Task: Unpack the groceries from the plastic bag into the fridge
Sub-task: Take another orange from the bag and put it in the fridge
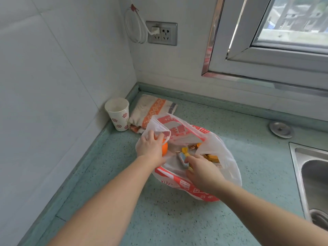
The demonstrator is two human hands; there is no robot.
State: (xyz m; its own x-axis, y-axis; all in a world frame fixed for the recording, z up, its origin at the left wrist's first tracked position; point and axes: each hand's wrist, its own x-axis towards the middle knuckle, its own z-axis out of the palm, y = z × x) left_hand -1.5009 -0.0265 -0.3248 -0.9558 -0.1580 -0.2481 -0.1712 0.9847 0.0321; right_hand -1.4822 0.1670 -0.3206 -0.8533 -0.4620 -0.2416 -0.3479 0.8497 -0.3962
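Observation:
A white plastic bag (pixel 225 157) with red print lies open on the green speckled counter. My left hand (pixel 150 146) pinches the bag's left edge and handle, holding the mouth open, with an orange (pixel 164 148) just beneath it. My right hand (pixel 202 171) reaches into the bag and its fingers close on a small blue-and-white wrapped packet (pixel 182 158). Several small yellow and orange wrapped snacks (pixel 211 157) lie loose inside the bag. The fridge is out of view.
A paper cup (pixel 118 113) with red flower marks stands in the corner by the tiled wall. A folded orange-striped cloth (pixel 150 109) lies behind the bag. A steel sink (pixel 312 176) is at the right, a round metal cap (pixel 281 129) beyond it, and a wall socket (pixel 162 32) above.

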